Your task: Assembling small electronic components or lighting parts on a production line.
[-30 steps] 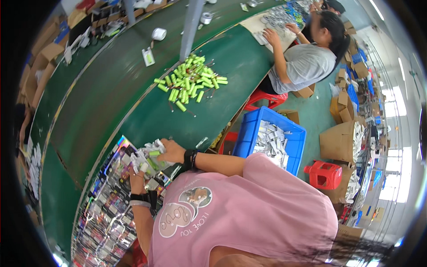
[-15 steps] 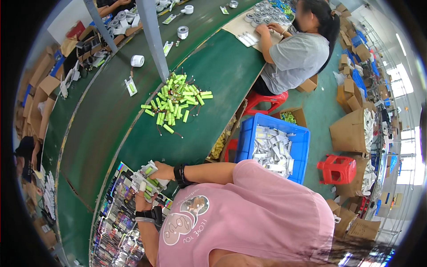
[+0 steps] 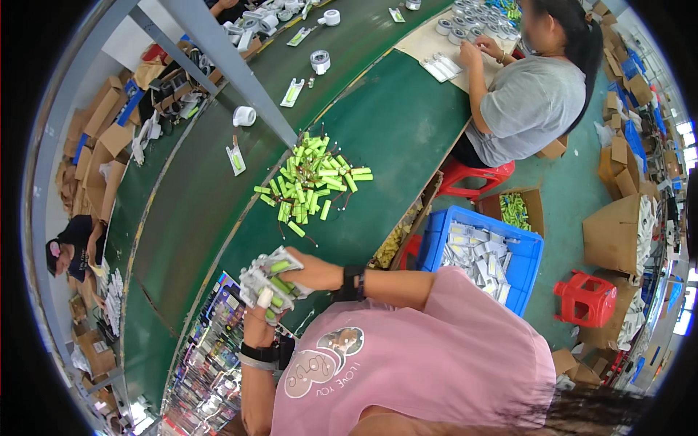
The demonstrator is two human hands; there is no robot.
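Observation:
Both my hands hold a loose bundle of white plastic casings (image 3: pixel 254 280) with green cylindrical batteries in them, above the near end of the green table. My left hand (image 3: pixel 259 327) is closed on the bundle from below, and one finger has a white tip covering. From the right, my right hand (image 3: pixel 318 273) grips the same casings; its fingertips are partly hidden behind them. A heap of green batteries (image 3: pixel 309 182) with thin wires lies on the table just beyond my hands. Under my left forearm is a shiny patterned sheet (image 3: pixel 211 356).
A conveyor belt (image 3: pixel 196 174) curves past on the left, carrying casings and round white parts. A grey metal post (image 3: pixel 247 87) rises beside the battery heap. At my right stand a blue crate (image 3: pixel 525 280) of white casings and a red stool (image 3: pixel 587 298). A co-worker (image 3: pixel 534 109) sits at the far right.
The whole view has shifted, so the scene sits farther right and lower. My hands still hold the casings, whose bundle has turned slightly. More of a person at the left edge shows.

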